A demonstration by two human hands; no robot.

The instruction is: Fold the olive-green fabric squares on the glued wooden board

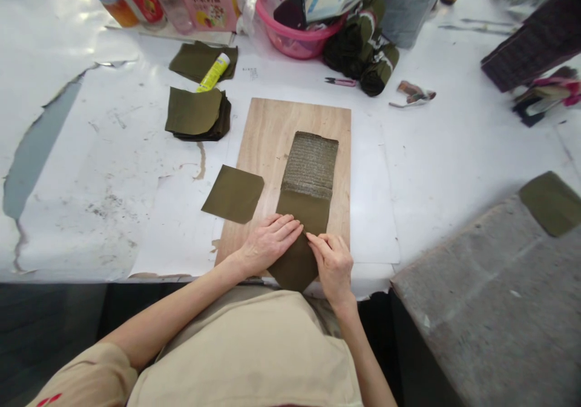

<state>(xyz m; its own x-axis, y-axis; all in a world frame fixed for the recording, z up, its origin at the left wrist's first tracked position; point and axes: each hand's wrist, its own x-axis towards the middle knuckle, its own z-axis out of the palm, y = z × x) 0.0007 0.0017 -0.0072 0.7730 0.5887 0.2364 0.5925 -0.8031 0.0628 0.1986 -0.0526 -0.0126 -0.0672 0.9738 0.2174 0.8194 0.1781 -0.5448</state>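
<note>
My left hand (273,243) lies flat across an olive fabric piece (306,210), its fingers stretched out and pressing it down. Just right of those fingertips, my right hand (332,260) is closed in a pinch at the edge of the fabric. The lower part of the fabric (295,268) hangs toward my lap past the table edge. Above my hands, a strip with a textured, grey-flecked surface (311,162) adjoins the smooth fabric. All this rests on a wooden board (263,131). Left of the strip, a loose olive square (236,194) overlaps the board's edge.
Two stacks of olive fabric pieces (193,113) sit at the upper left, with a yellow glue stick (213,72) across them. Behind the board are a pink basin (290,42), thread snips (340,82) and dark yarn bundles (379,68). A grey slab (494,286) stands at the right.
</note>
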